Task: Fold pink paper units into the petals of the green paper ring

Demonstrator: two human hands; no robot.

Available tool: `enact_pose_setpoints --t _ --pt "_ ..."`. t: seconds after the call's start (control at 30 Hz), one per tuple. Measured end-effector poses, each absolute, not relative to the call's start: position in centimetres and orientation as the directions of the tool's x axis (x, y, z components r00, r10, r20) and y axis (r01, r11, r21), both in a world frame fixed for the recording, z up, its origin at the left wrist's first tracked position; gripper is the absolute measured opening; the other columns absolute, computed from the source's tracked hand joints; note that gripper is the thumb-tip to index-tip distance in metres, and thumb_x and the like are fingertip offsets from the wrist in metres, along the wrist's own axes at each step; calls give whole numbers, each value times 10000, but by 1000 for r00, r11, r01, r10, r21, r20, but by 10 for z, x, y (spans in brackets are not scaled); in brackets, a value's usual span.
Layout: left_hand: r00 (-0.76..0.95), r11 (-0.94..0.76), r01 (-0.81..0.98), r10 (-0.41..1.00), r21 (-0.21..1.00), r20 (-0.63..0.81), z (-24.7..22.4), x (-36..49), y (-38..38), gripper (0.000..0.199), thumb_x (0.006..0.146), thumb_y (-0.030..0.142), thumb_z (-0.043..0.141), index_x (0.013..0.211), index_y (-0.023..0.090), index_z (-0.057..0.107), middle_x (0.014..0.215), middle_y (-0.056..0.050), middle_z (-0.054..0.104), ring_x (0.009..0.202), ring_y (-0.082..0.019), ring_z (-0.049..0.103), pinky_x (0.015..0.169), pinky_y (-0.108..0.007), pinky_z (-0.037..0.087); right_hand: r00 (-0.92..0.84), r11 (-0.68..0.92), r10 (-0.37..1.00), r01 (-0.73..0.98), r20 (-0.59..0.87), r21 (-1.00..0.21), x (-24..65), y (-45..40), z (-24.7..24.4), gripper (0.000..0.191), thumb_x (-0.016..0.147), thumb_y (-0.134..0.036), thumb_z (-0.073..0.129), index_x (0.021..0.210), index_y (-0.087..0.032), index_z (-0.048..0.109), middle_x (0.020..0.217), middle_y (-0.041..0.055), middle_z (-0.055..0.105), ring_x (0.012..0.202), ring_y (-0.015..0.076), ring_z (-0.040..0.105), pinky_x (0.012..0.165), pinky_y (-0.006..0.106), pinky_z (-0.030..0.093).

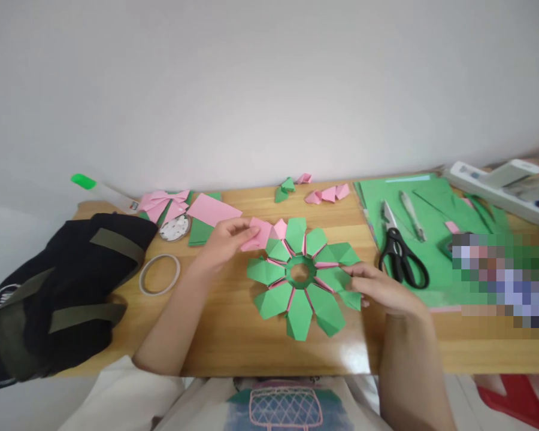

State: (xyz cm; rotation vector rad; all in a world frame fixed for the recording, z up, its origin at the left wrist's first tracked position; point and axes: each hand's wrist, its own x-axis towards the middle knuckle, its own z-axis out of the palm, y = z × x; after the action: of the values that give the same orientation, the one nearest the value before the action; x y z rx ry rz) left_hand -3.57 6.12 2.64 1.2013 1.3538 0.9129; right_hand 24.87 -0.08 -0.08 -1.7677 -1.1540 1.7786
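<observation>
Table (233, 341) | left hand (227, 240) pinches pink paper (261, 232) at edge of flower (299, 311) | right hand (379, 288) pinches opposite side, likely steadying it

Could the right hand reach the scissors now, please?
Probably yes: the scissors lie near the right hand with nothing covering them, though that hand is holding the green paper flower.

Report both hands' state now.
Left hand: closed, holding pink paper.
Right hand: closed, holding the edge of the green flower.

The green petalled ring (300, 305) faces up, pink folded paper (265, 231) at its upper left.
</observation>
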Motion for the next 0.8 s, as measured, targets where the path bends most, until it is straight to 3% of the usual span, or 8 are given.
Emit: enact_pose_setpoints --t 0.13,0.3,0.43,0.67,0.8 --pt "40 285 11 958 958 -285 11 -31 71 338 487 417 859 655 158 720 661 -6 671 658 -132 575 629 -235 441 -166 -606 739 258 -653 -752 248 -1 0 151 527 -254 545 638 -191 627 540 -35 529 458 75 433 411 183 332" --pt "35 313 -60 950 948 -311 7 -34 70 314 489 389 852 655 162 712 686 -15 686 692 -136 615 677 -248 491 -193 -566 767 246 -612 -787 247 -3 0 93 555 -223 569 613 -196 638 527 -39 509 464 80 426 416 188 353" --pt "3 313 -75 950 947 -314 5 -34 69 279 515 340 839 687 158 716 741 -32 707 761 -163 645 726 -270 509 -372 -499 751 222 -546 -838 246 -3 0 82 598 -242 603 599 -178 655 480 -43 499 423 69 412 409 192 350" --pt "-147 244 -54 957 968 -250 1 -46 68 218 524 266 809 669 164 683 709 -2 676 758 -153 621 748 -259 488 -566 -441 700 137 -435 -887 240 0 4 266 681 -400 706 632 -148 636 469 -38 565 416 70 515 423 175 389" --pt "-108 238 -48 964 970 -242 4 -46 72 224 524 269 816 656 157 674 705 2 668 770 -142 617 775 -242 480 -638 -421 670 94 -379 -902 229 -3 4 337 710 -464 719 664 -139 640 526 -15 626 446 69 557 441 165 410"
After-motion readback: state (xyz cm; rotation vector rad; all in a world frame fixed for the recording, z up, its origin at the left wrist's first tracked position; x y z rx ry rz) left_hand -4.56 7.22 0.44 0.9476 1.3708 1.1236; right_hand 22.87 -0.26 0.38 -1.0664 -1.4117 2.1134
